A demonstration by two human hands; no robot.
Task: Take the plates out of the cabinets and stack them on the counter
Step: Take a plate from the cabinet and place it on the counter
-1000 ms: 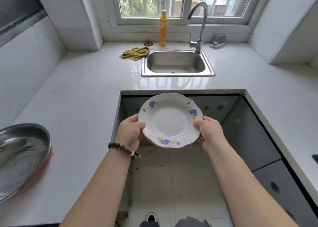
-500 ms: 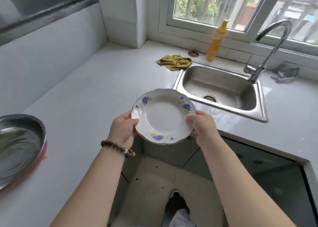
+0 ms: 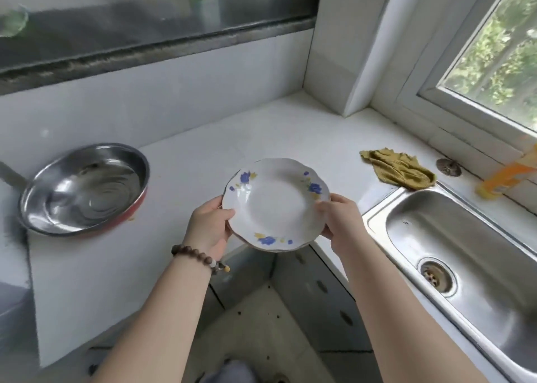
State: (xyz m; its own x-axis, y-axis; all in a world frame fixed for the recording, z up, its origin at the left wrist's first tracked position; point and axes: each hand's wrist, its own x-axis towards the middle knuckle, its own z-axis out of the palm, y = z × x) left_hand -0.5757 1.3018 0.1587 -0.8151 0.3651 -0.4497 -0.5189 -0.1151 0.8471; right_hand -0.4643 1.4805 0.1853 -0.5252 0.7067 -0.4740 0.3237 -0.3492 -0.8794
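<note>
A white plate [image 3: 276,205] with blue and yellow flowers on its scalloped rim is held level in the air over the inner corner of the white counter [image 3: 203,156]. My left hand [image 3: 207,225] grips its left edge, thumb on the rim. My right hand [image 3: 340,221] grips its right edge the same way. A second rim shows just under the plate's near edge, so it may be a small stack. A bead bracelet sits on my left wrist.
A steel pan [image 3: 84,188] with a red outside sits on the counter to the left. A yellow cloth [image 3: 398,170] lies by the steel sink [image 3: 465,255] on the right. An orange bottle [image 3: 505,176] stands at the window sill. Grey cabinet fronts and floor are below.
My view and both hands have swung left with the plate, from in front of the sink to over the counter corner. The pan is now closer to the plate.
</note>
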